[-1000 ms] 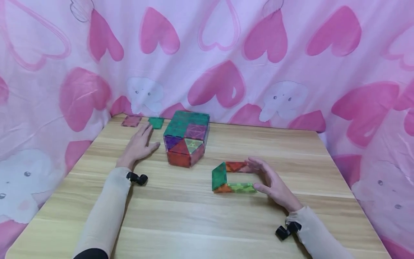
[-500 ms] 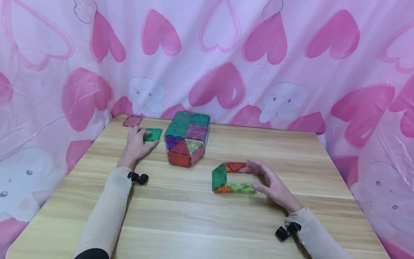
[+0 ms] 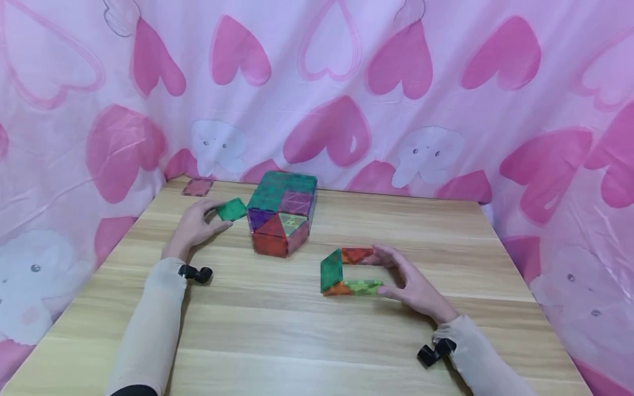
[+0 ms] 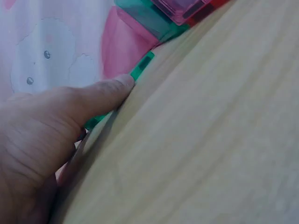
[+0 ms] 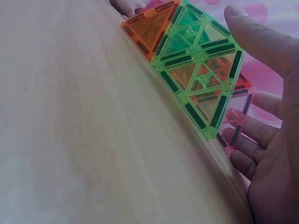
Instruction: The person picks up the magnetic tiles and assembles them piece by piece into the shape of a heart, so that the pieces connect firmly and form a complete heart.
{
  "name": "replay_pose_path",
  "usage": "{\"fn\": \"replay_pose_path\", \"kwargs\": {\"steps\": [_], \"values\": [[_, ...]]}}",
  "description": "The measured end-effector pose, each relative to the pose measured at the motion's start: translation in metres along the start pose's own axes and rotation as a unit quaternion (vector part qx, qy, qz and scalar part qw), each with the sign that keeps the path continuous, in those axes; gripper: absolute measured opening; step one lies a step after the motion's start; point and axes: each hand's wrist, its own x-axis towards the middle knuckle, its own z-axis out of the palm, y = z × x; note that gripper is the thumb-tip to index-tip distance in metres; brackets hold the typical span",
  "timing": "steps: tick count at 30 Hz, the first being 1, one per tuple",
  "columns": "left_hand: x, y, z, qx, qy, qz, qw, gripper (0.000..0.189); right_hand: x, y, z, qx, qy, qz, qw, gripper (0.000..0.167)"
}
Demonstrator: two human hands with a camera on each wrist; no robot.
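Note:
My left hand (image 3: 195,224) pinches a green square magnetic tile (image 3: 231,209) by its left side, thumb at the front edge; the left wrist view shows the thumb along this green tile (image 4: 142,65). Right of it stands a built block of magnetic tiles (image 3: 284,190), green on top with purple, red and yellow triangles in front. My right hand (image 3: 416,286) spans the open end of a low magnetic tile structure (image 3: 332,270). Its thumb is at the light green triangles (image 5: 198,53), and its fingers curl by the pink triangle (image 5: 236,116) opposite.
A pink square tile (image 3: 197,187) lies flat at the table's back left corner. The wooden table (image 3: 277,341) meets a pink heart-patterned curtain (image 3: 337,71) at the back and both sides.
My left hand has closed its fingers on the green square tile and drawn it nearer, away from the back edge. The right hand stays at the low structure.

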Motion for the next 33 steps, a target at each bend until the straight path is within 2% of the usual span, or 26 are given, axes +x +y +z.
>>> {"fn": "replay_pose_path", "kwargs": {"steps": [3,7,9,12,15,17,19,20,22,25,29,32,33], "values": [[-0.005,0.000,-0.005,-0.037,0.020,-0.039,0.9984,0.081,0.001,0.001,0.003,-0.013,0.008,0.004,0.9999,0.092],[-0.008,0.005,-0.013,-0.086,0.074,-0.094,0.9891,0.086,0.002,0.001,0.003,-0.016,0.009,0.004,0.9998,0.091],[-0.007,0.011,-0.018,-0.099,0.107,-0.100,0.9842,0.082,0.002,0.002,0.004,-0.015,0.007,0.007,0.9998,0.091],[-0.003,0.031,-0.026,-0.133,0.153,-0.074,0.9764,0.074,0.001,0.002,0.003,-0.013,0.005,0.004,0.9999,0.092],[0.003,0.063,-0.032,-0.189,0.189,-0.011,0.9636,0.067,0.000,0.001,0.002,-0.012,0.003,0.004,0.9999,0.092],[0.007,0.089,-0.035,-0.240,0.194,0.040,0.9503,0.063,0.000,0.001,0.002,-0.010,0.004,0.006,0.9999,0.091],[0.009,0.116,-0.034,-0.287,0.187,0.092,0.9349,0.062,0.001,0.000,0.002,-0.009,0.004,0.009,0.9999,0.091],[0.009,0.128,-0.032,-0.313,0.179,0.115,0.9257,0.061,0.001,0.000,0.002,-0.008,0.004,0.011,0.9999,0.092],[0.007,0.152,-0.026,-0.347,0.153,0.151,0.9127,0.060,0.000,0.001,0.002,-0.011,0.004,0.008,0.9999,0.092],[0.001,0.181,-0.013,-0.365,0.110,0.177,0.9072,0.061,0.000,0.003,0.002,-0.017,0.006,0.010,0.9998,0.092],[-0.011,0.212,0.013,-0.346,0.049,0.178,0.9200,0.063,0.000,0.002,0.002,-0.018,0.007,0.017,0.9997,0.092],[-0.018,0.229,0.039,-0.316,0.011,0.177,0.9319,0.064,0.000,0.001,0.001,-0.023,0.007,0.018,0.9996,0.092],[-0.021,0.234,0.049,-0.313,-0.001,0.178,0.9330,0.065,0.000,0.001,0.001,-0.024,0.005,0.015,0.9996,0.092]]}}
